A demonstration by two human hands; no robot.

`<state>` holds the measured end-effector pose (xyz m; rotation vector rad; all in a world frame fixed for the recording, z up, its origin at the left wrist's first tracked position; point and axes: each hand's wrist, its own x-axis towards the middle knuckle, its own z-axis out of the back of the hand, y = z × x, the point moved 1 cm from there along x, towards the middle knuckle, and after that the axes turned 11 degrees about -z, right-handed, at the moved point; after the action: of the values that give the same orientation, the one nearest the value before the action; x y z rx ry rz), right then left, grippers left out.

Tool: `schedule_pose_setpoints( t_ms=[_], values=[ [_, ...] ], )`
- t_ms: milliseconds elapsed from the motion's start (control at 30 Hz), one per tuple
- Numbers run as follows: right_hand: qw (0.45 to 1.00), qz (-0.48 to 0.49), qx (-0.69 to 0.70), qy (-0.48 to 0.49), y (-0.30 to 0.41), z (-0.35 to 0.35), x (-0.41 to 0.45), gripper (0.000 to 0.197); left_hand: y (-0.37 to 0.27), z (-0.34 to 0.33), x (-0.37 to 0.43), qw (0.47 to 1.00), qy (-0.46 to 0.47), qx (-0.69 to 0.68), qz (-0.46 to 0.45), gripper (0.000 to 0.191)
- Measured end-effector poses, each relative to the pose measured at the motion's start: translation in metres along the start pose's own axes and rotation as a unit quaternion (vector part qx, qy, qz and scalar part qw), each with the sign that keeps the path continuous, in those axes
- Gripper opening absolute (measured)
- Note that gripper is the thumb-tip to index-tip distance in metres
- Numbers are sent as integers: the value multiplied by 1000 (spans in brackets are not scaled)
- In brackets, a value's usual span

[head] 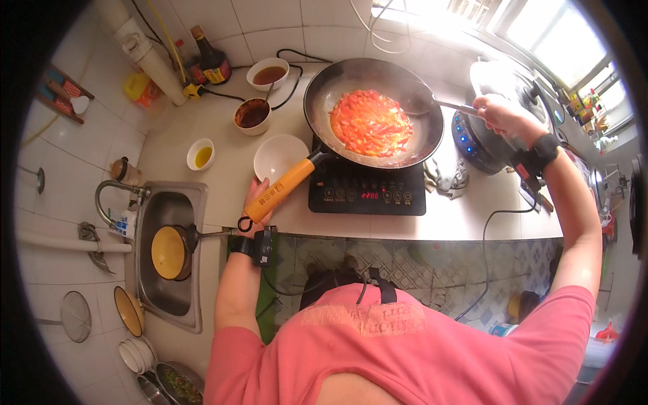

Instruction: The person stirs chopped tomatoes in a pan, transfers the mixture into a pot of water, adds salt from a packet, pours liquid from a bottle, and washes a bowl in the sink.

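A black wok point(316, 96) with an orange handle point(281, 190) sits over a black induction cooker point(367, 197) with lit red digits. Red and orange chopped food, apparently tomato, lies in the wok point(372, 124). My right hand point(498, 114) grips the metal handle of a ladle point(455, 106); its bowl is inside the wok at the right, above the food. My left hand point(257, 192) is partly hidden beneath the wok handle, its fingertips at the near rim of a white bowl point(281, 154). Whether it grips the bowl or the handle cannot be told.
Bowls of brown liquid point(269, 76), dark sauce point(252, 115) and yellow oil point(204, 157) stand left of the wok, near a dark sauce bottle point(212, 61). A steel sink point(197, 263) holds a yellow bowl point(168, 253). A crumpled cloth point(448, 174) and a round appliance point(468, 139) stand at right.
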<state>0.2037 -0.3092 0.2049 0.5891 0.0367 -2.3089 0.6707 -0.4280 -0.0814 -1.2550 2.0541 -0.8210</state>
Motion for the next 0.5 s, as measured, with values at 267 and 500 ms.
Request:
schedule_pose_setpoints(
  t_ms=[267,500],
  values=[
    [967,224,-101,-64,54,-40,20,21,-13,-12,7,991,17,129,-12,37],
    [942,253,-162,-150,52,3,-36,22,-33,-26,5,998,38,15,48,48]
  ],
)
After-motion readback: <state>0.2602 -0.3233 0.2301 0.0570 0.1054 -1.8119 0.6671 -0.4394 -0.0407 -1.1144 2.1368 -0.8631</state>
